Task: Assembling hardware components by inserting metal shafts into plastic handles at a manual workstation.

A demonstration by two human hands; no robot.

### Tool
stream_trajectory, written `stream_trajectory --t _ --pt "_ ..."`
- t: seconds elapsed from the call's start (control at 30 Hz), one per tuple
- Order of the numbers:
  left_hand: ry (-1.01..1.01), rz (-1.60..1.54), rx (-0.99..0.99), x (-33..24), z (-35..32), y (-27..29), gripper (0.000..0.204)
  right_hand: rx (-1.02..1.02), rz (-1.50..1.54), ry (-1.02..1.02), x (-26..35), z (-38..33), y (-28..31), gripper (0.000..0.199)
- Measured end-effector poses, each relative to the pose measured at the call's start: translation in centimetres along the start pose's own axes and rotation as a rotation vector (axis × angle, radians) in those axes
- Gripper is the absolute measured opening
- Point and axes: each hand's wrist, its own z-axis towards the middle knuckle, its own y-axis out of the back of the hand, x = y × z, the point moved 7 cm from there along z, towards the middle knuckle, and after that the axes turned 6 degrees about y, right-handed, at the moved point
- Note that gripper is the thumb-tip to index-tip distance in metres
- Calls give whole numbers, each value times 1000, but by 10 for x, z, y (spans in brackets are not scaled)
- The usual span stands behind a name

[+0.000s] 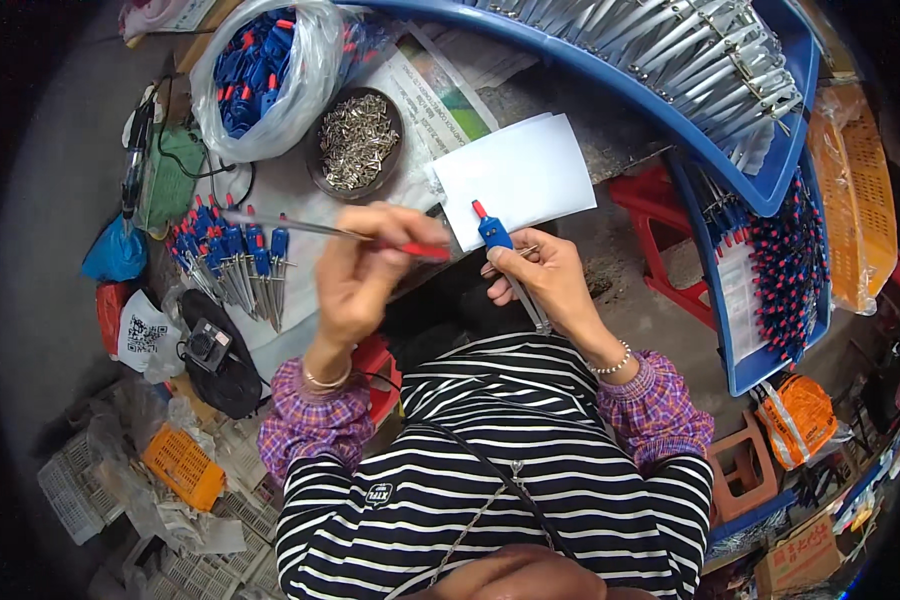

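My left hand (360,275) is closed around a thin metal rod with a red end (425,250). The rod is smeared by motion, so its exact kind is unclear. In my right hand (550,280) is a blue metal-shanked tool with a red tip (492,232), pinched between thumb and fingers. Its red tip points up and its metal shank slants down toward my lap. A small metal pin sticks out near those fingertips. White paper sheets (530,165) lie just beyond the tool. Many similar blue, red-tipped tools (232,245) rest in a pile on the table's left.
A dark bowl of small metal pins (357,140) stands beside a plastic bag of blue parts (255,80). Far right, a blue tray (660,115) holds white metal pieces. Below it, a blue bin (735,330) contains blue-red tools beside a red stool (670,250).
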Motion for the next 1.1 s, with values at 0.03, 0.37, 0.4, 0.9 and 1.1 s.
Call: stream_trajectory --t 0.03,0.37,0.4,0.9,1.1 --pt "2 1 6 6 4 -7 11 -4 8 10 -1 0 -1 20" --pt "-17 299 107 35 15 -23 18 -26 25 29 -2 0 2 21" --pt "-41 244 66 32 16 -21 19 -26 21 25 -2 1 1 20" --pt "-394 98 145 -15 6 -43 20 -39 22 27 -5 1 3 18" --pt "-210 240 203 30 17 -47 12 3 33 75 -2 5 -1 17"
